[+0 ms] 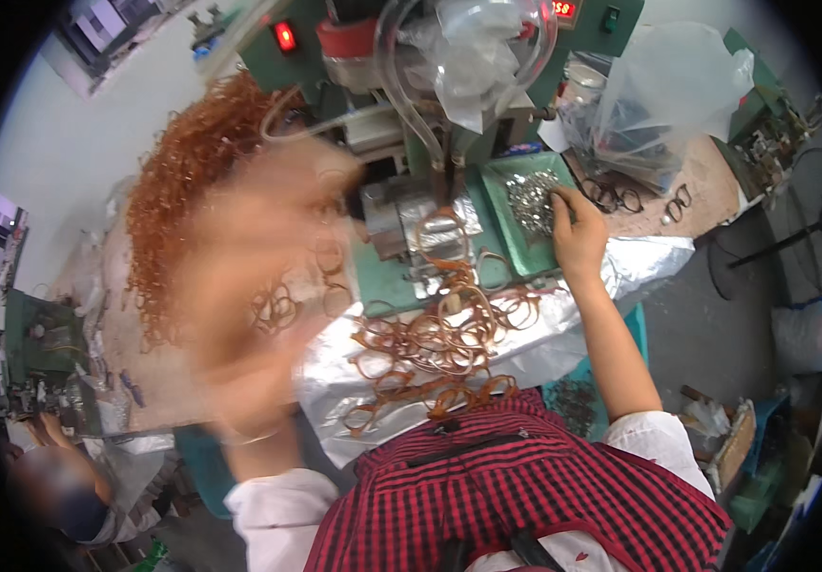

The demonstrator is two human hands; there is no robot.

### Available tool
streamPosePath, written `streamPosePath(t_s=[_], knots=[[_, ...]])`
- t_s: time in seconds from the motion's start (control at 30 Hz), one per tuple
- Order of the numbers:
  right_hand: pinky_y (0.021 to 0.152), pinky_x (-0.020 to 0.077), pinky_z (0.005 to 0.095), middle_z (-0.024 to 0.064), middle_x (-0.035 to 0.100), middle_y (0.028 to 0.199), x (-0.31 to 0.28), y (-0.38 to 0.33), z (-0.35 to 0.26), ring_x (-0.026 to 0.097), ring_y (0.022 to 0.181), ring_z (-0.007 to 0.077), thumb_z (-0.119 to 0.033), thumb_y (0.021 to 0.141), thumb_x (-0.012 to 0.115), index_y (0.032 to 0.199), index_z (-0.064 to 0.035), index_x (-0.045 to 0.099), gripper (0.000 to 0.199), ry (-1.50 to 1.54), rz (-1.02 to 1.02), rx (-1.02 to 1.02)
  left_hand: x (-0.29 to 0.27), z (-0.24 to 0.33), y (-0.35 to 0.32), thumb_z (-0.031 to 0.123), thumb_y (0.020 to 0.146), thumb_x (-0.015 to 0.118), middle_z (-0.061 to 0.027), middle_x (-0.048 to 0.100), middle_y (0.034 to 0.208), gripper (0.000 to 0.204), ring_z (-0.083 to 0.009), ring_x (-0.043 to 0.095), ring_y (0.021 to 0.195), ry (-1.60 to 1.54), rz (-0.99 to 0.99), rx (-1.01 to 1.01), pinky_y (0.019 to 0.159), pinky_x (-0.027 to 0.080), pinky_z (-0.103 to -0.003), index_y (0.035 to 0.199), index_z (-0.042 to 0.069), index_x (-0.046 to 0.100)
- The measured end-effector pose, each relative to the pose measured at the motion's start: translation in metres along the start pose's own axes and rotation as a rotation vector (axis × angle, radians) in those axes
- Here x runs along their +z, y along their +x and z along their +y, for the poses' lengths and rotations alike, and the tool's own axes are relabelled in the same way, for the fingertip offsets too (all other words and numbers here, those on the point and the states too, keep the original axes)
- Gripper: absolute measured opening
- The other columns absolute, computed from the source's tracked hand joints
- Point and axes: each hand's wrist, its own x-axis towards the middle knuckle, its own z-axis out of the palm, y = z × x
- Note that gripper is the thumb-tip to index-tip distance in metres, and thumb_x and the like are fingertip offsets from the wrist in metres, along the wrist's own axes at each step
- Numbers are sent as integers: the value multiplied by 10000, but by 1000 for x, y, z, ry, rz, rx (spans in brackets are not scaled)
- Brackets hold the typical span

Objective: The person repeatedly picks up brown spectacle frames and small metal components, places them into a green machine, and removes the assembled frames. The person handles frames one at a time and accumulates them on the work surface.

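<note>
I can't read the left hand (258,243) well on my feed: it smears into a blur over the left part of the counter (158,396), so whether it is open, closed or gripping something I cannot tell. The right hand (580,234) is clearer. It reaches over the right side of a green tray (498,205), fingers bent, thumb and fingertips at the small silvery metal parts (532,198) inside; whether a part is pinched there I can't make out.

Nearest the body, brown eyeglass frames (435,334) lie in a jumbled row on crinkled silver foil (334,386). Just beyond them I see one round rim (442,235) in front of the machine's metal fixture (392,224), which sits left of the tray. To the far left rises a big tangled heap of reddish-brown pieces (168,186). A few dark frames (613,197) lie to the right of the tray, with a clear plastic bag (668,86) farther back.
</note>
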Motion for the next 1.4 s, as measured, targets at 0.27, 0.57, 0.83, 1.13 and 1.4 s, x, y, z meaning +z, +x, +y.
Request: streamPosePath(t_s=[0.27, 0.57, 0.83, 1.13, 1.4], knots=[[818, 528, 342, 149, 742, 921, 1, -7, -20, 711, 876, 277, -150, 884, 723, 993, -11, 738, 177, 180, -35, 190, -95, 18, -92, 114, 827, 731, -93, 682, 1167, 281, -260, 632, 1015, 362, -51, -149, 914, 518, -420, 1106, 84, 726], [908, 512, 346, 134, 751, 979, 12, -23, -20, 708, 964, 281, -105, 844, 741, 984, -37, 754, 156, 197, -106, 173, -86, 18, -111, 120, 872, 692, -101, 691, 1091, 184, -254, 642, 995, 421, 72, -181, 857, 522, -393, 1042, 56, 718], [862, 514, 359, 122, 729, 943, -30, -46, -8, 683, 912, 273, 2, 833, 712, 969, -36, 760, 150, 161, 15, 103, -30, -49, -93, 125, 911, 658, -108, 699, 1023, 130, -249, 650, 976, 286, 962, -378, 807, 526, -369, 986, 31, 710], [829, 513, 335, 110, 717, 942, -17, 24, -127, 685, 894, 226, -16, 795, 729, 1077, -8, 703, 283, 578, -276, -83, 133, -152, -88, 243, 820, 768, -166, 714, 960, 237, -408, 676, 905, 97, -94, -926, 796, 535, -465, 943, 43, 731], [914, 470, 264, 69, 705, 887, 17, 0, -137, 653, 937, 130, -32, 835, 726, 1309, 36, 517, 522, 830, -263, 239, 117, -93, -106, 118, 1008, 592, -41, 628, 961, 145, -129, 624, 877, -1050, 1012, -941, 748, 513, -276, 1147, 80, 576]])
